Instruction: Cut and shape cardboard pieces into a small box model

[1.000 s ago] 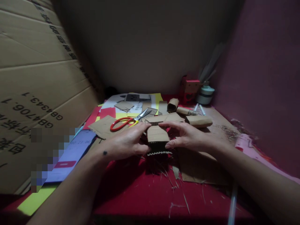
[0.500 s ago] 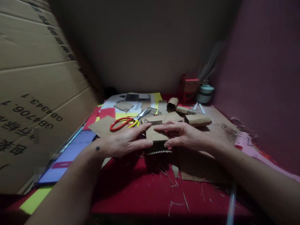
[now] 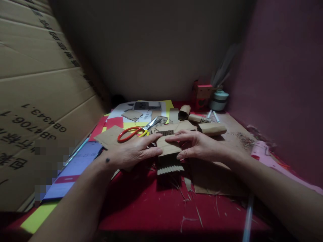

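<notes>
Between my hands is a small folded cardboard piece, with a corrugated edge showing at its near side. My left hand holds its left side, the thumb on the near left corner. On the right side my right hand grips it, fingertips on top and thumb at the near right corner. Red-handled scissors with partly open blades lie just beyond my left hand. A longer cardboard strip rests behind the folded piece.
Cardboard rolls lie at the right, near a teal pot and a red box. A phone is at the left beside a large carton. A flat cardboard sheet lies under my right forearm; scraps litter the red cloth.
The folded cardboard piece has tilted, so more of its corrugated near edge shows, slightly lower. Both hands keep their hold, my left thumb shifted slightly left. The view has moved a little.
</notes>
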Demonstrator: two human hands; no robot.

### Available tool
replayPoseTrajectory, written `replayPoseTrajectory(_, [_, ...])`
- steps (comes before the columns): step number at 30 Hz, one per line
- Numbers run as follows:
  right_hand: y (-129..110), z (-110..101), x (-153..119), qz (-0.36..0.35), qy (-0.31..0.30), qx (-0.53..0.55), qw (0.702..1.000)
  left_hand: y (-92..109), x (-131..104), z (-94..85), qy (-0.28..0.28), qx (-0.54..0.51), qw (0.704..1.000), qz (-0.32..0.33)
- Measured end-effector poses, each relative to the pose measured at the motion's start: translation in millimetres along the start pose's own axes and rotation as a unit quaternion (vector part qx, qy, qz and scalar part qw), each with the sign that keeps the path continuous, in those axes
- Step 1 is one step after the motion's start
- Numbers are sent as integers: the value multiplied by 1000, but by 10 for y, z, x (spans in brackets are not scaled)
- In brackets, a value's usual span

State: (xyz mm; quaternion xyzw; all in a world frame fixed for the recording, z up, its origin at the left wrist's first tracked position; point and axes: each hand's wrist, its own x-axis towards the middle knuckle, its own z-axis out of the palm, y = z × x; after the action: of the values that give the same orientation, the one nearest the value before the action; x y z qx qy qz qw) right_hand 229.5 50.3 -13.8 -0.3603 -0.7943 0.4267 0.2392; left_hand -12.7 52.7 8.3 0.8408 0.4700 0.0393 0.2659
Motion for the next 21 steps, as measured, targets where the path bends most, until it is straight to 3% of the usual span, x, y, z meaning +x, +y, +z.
replayPoseTrajectory(4, [-33, 23, -1, 4, -2, -15, 1000, 34, -9, -4, 3, -6, 1000, 11])
replayPoseTrajectory(10, [-184, 267, 39, 39, 129, -87, 987, 70, -8, 13, 4, -36, 999, 40])
replayPoseTrajectory(13, [-249, 368, 79, 64, 166, -143, 974, 45, 8, 22, -7, -55, 998, 42])
replayPoseTrajectory(21, [-242, 430, 154, 112, 186, -137, 967, -3, 25, 55, 10, -60, 998, 32])
